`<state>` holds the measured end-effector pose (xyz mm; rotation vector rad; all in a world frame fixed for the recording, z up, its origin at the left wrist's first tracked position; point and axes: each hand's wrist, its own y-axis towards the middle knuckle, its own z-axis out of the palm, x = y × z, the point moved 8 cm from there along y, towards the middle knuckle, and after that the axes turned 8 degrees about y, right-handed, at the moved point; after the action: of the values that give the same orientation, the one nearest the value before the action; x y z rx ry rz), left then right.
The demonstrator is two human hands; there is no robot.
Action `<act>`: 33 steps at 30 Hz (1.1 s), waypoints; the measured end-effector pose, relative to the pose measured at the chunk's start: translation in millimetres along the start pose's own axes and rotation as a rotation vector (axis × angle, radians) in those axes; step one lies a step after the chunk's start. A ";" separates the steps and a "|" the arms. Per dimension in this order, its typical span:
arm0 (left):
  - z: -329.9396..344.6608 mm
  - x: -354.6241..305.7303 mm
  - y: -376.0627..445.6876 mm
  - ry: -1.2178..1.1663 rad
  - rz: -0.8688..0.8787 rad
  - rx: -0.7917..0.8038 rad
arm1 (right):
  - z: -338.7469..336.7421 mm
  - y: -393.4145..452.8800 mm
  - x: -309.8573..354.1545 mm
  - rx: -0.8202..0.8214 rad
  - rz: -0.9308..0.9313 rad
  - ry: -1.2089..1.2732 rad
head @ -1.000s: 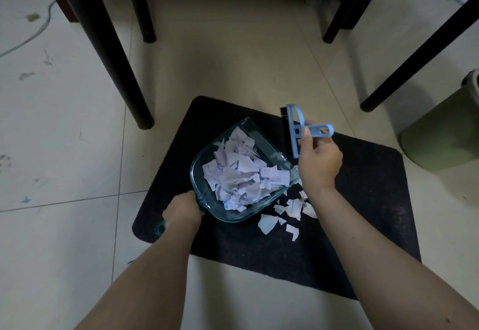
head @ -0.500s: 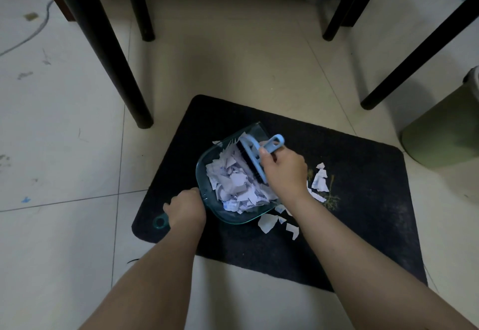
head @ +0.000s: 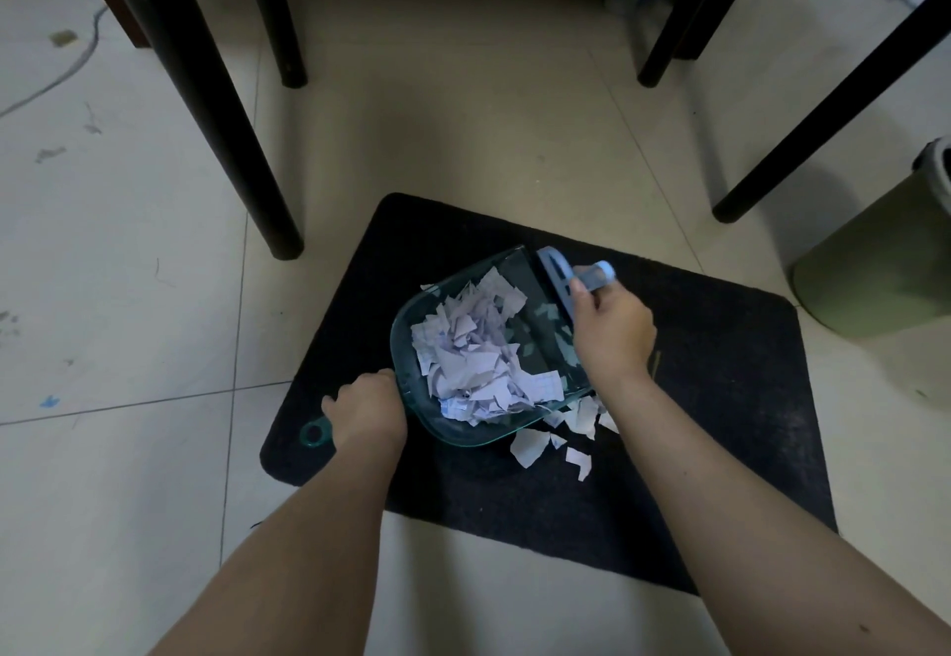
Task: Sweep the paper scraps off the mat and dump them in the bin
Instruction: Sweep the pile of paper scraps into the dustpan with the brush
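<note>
Black mat [head: 720, 398] on pale tiled floor [head: 128, 295]; left hand [head: 368, 411] grips dustpan [head: 411, 341] handle, right hand [head: 612, 331] grips brush [head: 558, 274]; green bin [head: 875, 274] right of the mat

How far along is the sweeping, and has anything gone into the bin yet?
Mostly swept: the dustpan on the mat holds a heap of paper scraps. In hand: the left hand grips the dustpan's handle and the right hand holds the brush at the pan's mouth. Left: loose scraps by the pan's near edge, then dumping into the bin, whose inside can't be seen.
</note>
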<state>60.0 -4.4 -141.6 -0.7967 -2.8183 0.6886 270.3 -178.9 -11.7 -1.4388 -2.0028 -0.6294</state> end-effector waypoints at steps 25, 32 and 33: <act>17.9 16.6 0.8 -0.105 0.072 0.043 | 8.2 8.8 -21.9 0.074 0.173 0.057; 14.5 29.3 9.8 -0.070 0.023 0.053 | 18.3 2.4 -36.9 0.024 0.189 0.060; 14.4 34.9 12.5 -0.062 -0.007 0.057 | 20.3 1.5 -39.4 0.009 0.195 0.066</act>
<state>32.5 17.7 -160.0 -0.7692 -2.8397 0.8026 277.6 -191.3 -53.6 -1.5634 -1.7858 -0.5746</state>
